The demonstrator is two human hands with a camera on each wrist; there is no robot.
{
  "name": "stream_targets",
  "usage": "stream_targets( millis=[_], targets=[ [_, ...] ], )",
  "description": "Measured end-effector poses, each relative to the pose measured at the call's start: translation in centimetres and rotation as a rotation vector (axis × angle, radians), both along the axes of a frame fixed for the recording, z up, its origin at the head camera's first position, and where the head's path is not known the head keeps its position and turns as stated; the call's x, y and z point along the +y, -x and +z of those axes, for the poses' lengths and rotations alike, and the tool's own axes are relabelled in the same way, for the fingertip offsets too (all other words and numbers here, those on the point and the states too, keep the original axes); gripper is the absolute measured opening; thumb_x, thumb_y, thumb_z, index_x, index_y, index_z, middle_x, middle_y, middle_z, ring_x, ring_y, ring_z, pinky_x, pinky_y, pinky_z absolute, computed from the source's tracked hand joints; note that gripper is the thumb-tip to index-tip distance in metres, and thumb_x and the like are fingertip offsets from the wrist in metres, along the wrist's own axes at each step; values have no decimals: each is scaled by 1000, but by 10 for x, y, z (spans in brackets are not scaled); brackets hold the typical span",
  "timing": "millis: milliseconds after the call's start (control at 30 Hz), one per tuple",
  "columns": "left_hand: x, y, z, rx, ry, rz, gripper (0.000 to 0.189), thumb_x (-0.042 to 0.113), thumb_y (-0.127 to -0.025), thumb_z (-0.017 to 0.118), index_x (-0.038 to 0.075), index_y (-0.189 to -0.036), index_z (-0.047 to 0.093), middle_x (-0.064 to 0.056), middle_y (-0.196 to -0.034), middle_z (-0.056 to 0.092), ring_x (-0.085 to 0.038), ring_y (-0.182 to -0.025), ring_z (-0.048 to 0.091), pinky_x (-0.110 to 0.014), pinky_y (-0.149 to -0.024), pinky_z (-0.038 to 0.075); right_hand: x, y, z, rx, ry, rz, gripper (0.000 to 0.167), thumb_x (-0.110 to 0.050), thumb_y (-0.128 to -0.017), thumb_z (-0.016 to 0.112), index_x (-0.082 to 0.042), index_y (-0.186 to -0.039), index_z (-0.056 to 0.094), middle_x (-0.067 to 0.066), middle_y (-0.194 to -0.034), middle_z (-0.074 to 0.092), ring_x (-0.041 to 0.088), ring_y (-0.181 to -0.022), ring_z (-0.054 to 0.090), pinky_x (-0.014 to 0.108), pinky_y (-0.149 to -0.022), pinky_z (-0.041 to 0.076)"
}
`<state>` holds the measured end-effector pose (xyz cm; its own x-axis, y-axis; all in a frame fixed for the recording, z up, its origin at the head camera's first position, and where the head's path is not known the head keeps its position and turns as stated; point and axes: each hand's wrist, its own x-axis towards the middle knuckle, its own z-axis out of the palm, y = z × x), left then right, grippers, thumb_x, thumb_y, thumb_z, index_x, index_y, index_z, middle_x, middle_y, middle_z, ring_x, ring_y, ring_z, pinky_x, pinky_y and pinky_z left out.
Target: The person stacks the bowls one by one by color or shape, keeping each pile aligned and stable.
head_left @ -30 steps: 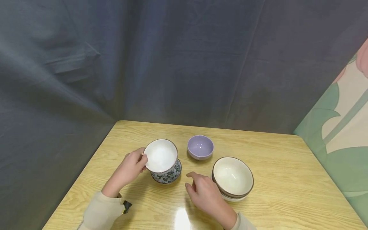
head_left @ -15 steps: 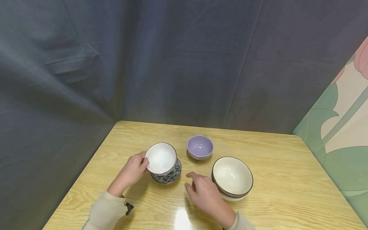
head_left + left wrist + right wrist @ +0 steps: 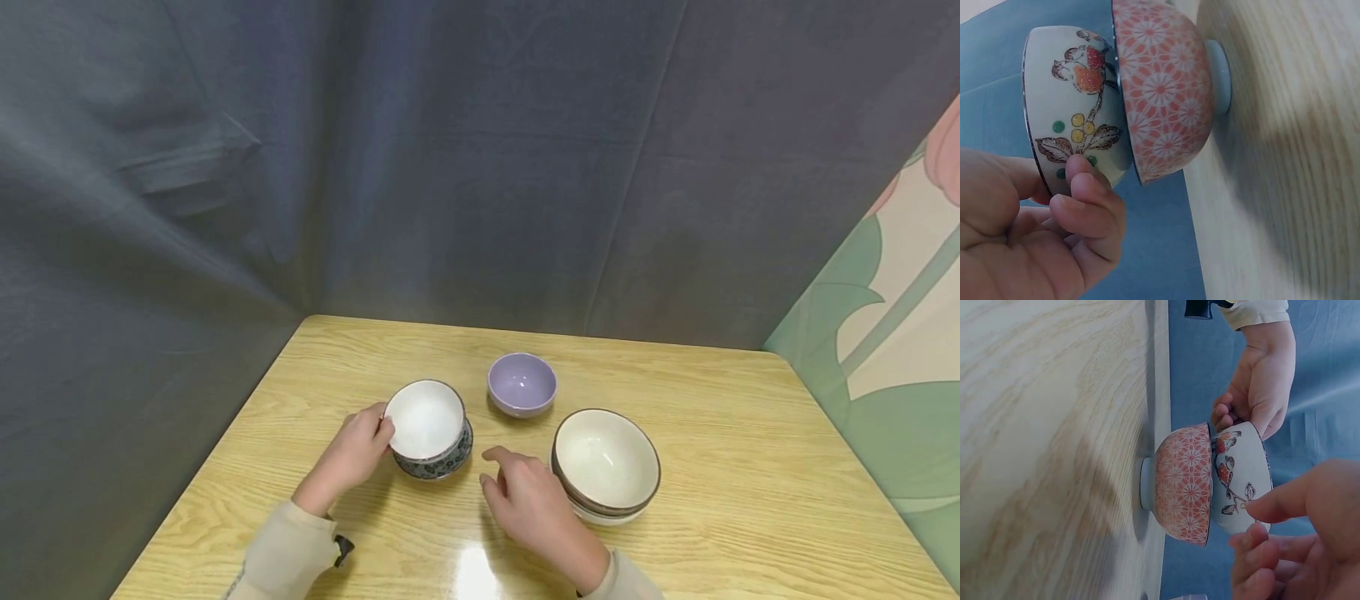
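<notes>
My left hand [image 3: 354, 450] pinches the rim of a white bowl [image 3: 425, 419] between thumb and fingers. Birds, berries and leaves decorate the outside of this white bowl [image 3: 1075, 100]. Its lower part sits inside the mouth of a bowl with a red floral exterior [image 3: 1163, 94], which stands on its foot on the table. From above, only a strip of the lower bowl's dark-patterned inside [image 3: 435, 468] shows. My right hand [image 3: 528, 500] holds nothing and hovers to the right of these two bowls, fingers loosely bent.
Just right of my right hand is a stack of cream bowls [image 3: 607, 458] with brown rims. A small purple bowl [image 3: 522, 383] stands farther back on the wooden table [image 3: 750, 467]. Dark cloth [image 3: 480, 167] hangs behind the table's far edge.
My left hand has lowered the white bowl into the red floral bowl, shifting slightly toward me and to the right. The right hand stays almost still.
</notes>
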<state>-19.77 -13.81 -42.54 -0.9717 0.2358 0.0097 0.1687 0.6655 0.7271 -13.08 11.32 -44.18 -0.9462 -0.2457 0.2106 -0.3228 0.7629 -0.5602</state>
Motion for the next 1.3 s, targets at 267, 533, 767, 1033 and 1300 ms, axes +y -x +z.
stream_targets(
  millis=[267,533,767,1033,1300],
  targets=[
    [4,0,-6,18,42,-5,34,6,-104,39,-13,-126,55,-5,-69,46,-13,-55,40,-25,-47,36,-1,1,0,37,14,-15,38,-15,-91,66,0,-126,62,-15,-59,45,-1,-49,39,21,-44,35],
    [4,4,-16,35,66,-6,31,6,-103,40,-11,-122,57,-3,-69,44,-13,-58,41,-25,-49,36,0,1,-2,31,10,-20,42,-15,-92,66,0,-130,59,-15,-58,44,-1,-47,38,21,-43,34],
    [2,6,-21,50,71,-3,32,6,-103,41,-11,-124,57,-3,-73,48,-14,-62,44,-26,-54,39,0,1,-3,-2,6,-21,43,-16,-93,65,0,-132,58,-15,-58,45,0,-46,38,22,-41,34],
    [4,7,-29,72,67,-16,29,4,-102,43,-11,-121,59,-6,-83,57,-16,-72,50,-29,-61,43,0,-1,-5,10,11,-16,43,-15,-92,66,2,-130,59,-15,-56,43,-1,-46,36,22,-41,33],
    [8,8,-33,75,63,-26,26,4,-102,43,-9,-116,60,-6,-80,55,-15,-71,50,-30,-61,44,1,0,-8,23,14,-15,42,-14,-91,66,2,-129,60,-15,-56,44,-1,-46,37,22,-42,34]
  ],
)
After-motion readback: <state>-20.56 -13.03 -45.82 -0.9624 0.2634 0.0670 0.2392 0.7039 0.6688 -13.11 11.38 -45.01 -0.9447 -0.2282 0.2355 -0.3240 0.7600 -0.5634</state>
